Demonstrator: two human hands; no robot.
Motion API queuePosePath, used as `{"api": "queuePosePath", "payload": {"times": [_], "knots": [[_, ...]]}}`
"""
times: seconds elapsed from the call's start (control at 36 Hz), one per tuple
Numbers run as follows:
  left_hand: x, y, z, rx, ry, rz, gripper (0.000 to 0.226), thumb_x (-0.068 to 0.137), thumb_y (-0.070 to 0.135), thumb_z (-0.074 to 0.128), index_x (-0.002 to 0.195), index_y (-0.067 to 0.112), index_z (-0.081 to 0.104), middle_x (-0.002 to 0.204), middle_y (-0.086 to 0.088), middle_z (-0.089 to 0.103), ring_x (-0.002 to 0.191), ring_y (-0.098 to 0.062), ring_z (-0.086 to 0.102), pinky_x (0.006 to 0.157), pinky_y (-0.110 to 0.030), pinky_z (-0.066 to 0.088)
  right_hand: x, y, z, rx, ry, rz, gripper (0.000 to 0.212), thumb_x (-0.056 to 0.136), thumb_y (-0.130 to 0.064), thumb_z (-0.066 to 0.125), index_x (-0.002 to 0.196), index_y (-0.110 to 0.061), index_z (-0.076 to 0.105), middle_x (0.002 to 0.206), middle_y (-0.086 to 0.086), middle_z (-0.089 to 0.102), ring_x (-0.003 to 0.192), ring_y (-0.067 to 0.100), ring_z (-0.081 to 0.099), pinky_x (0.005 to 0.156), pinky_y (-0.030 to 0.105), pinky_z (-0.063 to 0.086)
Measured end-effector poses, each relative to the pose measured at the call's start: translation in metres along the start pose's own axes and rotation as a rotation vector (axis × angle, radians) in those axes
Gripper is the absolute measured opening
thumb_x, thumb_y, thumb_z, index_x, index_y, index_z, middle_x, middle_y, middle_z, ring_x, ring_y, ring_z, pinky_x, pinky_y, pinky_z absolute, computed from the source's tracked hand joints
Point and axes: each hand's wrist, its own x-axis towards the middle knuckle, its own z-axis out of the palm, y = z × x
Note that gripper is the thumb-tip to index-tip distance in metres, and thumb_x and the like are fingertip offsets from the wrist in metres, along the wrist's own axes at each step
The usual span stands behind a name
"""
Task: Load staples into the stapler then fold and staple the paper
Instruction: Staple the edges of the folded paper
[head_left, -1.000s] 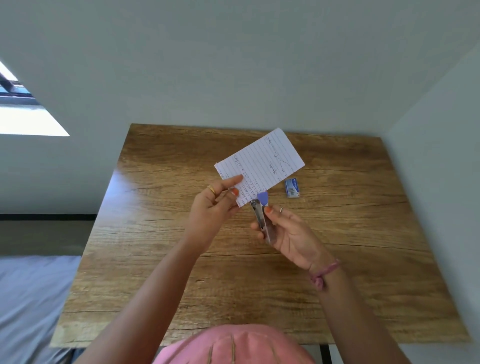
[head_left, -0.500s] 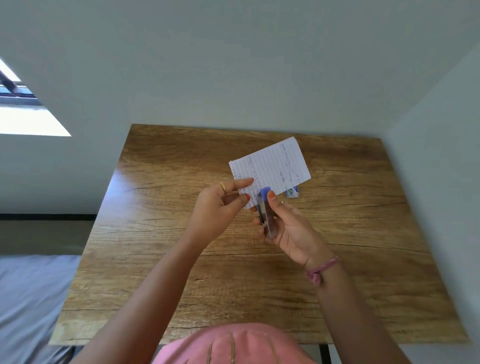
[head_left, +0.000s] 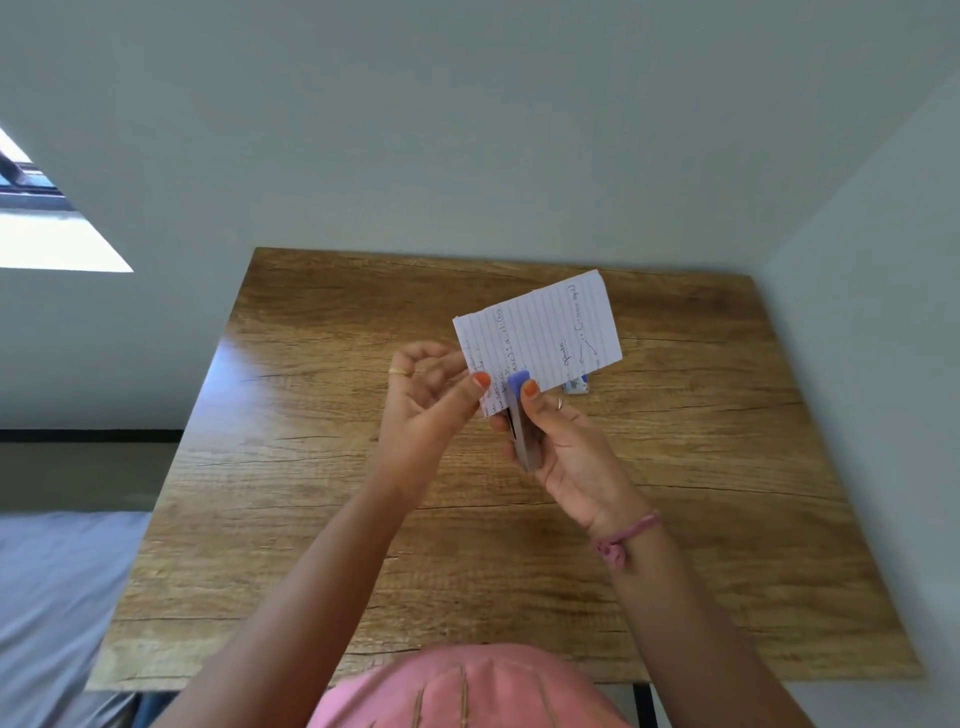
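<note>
1. Window (head_left: 47, 228): at nine o'clock of the frame, set in a pale wall, bright daylight behind it.
2. Grey fabric surface (head_left: 57, 597): at seven o'clock, beside the table's left edge; its nature could not be told.
3. Table (head_left: 322, 467): wood-grain top, pushed into a corner of two pale walls, filling the middle of the frame.
4. Left hand (head_left: 431, 400): raised above the table, thumb and forefinger pinching the paper's lower left corner; the other fingers curled loosely.
5. Paper (head_left: 540, 338): lined and handwritten, apparently already folded, held clear of the table; its long axis ran from eight o'clock to two o'clock, fanning up and away from both hands.
6. Stapler (head_left: 519, 415): slim, metal, blue-tipped, long axis from six to twelve o'clock; its nose sat over the paper's lower edge, just right of the left thumb. Judged: the corner lay in the mouth, and the squeeze remained.
7. Right hand (head_left: 571, 452): wrapped around the stapler, thumb on the blue tip; the nearer hand for the press.
8. Staple box (head_left: 577, 385): small, blue and white, lying on the table at one o'clock of the right hand, partly hidden by the paper.
</note>
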Motion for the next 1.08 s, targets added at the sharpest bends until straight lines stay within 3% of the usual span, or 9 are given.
{"api": "queuePosePath", "payload": {"times": [0.11, 0.17, 0.25, 0.47, 0.64, 0.83, 0.97, 1.08], "knots": [[-0.006, -0.007, 0.012, 0.015, -0.039, -0.090, 0.061, 0.077, 0.013, 0.076, 0.128, 0.010, 0.044, 0.117, -0.008, 0.069, 0.110, -0.023, 0.065, 0.088, -0.033, 0.054, 0.000, 0.002, 0.003, -0.016, 0.013, -0.008, 0.029, 0.075, -0.034, 0.070, 0.100, -0.020, 0.074, 0.110, 0.004, 0.071, 0.095, 0.014, 0.067, 0.082, 0.027, 0.050], [-0.009, -0.008, 0.021, 0.066, -0.073, -0.108, 0.052, 0.073, 0.014, 0.075, 0.121, 0.012, 0.056, 0.112, -0.003, 0.072, 0.105, -0.017, 0.067, 0.083, -0.024, 0.054, 0.001, 0.003, 0.005, -0.013, 0.009, -0.012, 0.040, 0.071, -0.036, 0.072, 0.105, -0.015, 0.071, 0.116, 0.004, 0.070, 0.108, 0.017, 0.065, 0.096, 0.034, 0.049], [-0.009, -0.009, 0.029, 0.071, -0.007, -0.114, 0.037, 0.069, 0.019, 0.077, 0.105, 0.013, 0.067, 0.101, -0.002, 0.075, 0.098, -0.013, 0.070, 0.077, -0.020, 0.054, 0.001, 0.005, 0.007, -0.029, 0.023, -0.026, 0.043, 0.069, -0.038, 0.071, 0.106, -0.016, 0.071, 0.115, 0.003, 0.070, 0.113, 0.019, 0.063, 0.103, 0.039, 0.046], [-0.004, -0.015, 0.028, 0.052, 0.069, -0.173, 0.026, 0.079, 0.009, 0.074, 0.105, 0.007, 0.069, 0.100, -0.007, 0.075, 0.098, -0.018, 0.070, 0.086, -0.031, 0.054, 0.005, 0.010, 0.011, -0.057, 0.073, -0.067, 0.038, 0.073, -0.032, 0.068, 0.105, -0.012, 0.071, 0.108, 0.003, 0.073, 0.109, 0.019, 0.065, 0.108, 0.046, 0.041], [-0.004, -0.014, 0.029, -0.005, 0.116, -0.196, 0.024, 0.078, 0.004, 0.074, 0.101, 0.006, 0.069, 0.099, -0.008, 0.075, 0.098, -0.019, 0.070, 0.090, -0.034, 0.053, 0.003, 0.014, 0.018, -0.130, 0.117, -0.141, 0.024, 0.069, -0.041, 0.070, 0.086, -0.026, 0.078, 0.101, 0.001, 0.075, 0.108, 0.023, 0.066, 0.108, 0.053, 0.037], [-0.001, -0.013, 0.022, -0.058, 0.044, -0.226, 0.032, 0.078, 0.002, 0.071, 0.109, 0.000, 0.065, 0.105, -0.012, 0.073, 0.101, -0.023, 0.069, 0.091, -0.034, 0.054, 0.005, 0.016, 0.020, -0.122, 0.143, -0.148, 0.044, 0.058, -0.049, 0.075, 0.092, -0.021, 0.077, 0.104, 0.006, 0.074, 0.114, 0.034, 0.060, 0.107, 0.059, 0.035], [0.000, -0.008, 0.015, -0.023, -0.086, -0.234, 0.041, 0.076, 0.013, 0.071, 0.116, 0.005, 0.063, 0.112, -0.009, 0.071, 0.107, -0.021, 0.067, 0.091, -0.030, 0.053, 0.002, 0.016, 0.018, -0.108, 0.158, -0.131, 0.034, 0.067, -0.042, 0.073, 0.094, -0.022, 0.076, 0.107, 0.006, 0.073, 0.120, 0.036, 0.055, 0.108, 0.058, 0.033], [0.000, -0.007, 0.011, -0.127, -0.076, -0.278, 0.040, 0.086, 0.027, 0.060, 0.121, 0.007, 0.062, 0.113, -0.012, 0.067, 0.100, -0.024, 0.060, 0.096, -0.037, 0.048, 0.002, 0.009, 0.015, -0.087, 0.086, -0.098, 0.030, 0.072, -0.039, 0.072, 0.098, -0.024, 0.075, 0.115, 0.007, 0.070, 0.119, 0.027, 0.059, 0.111, 0.048, 0.036]]}}
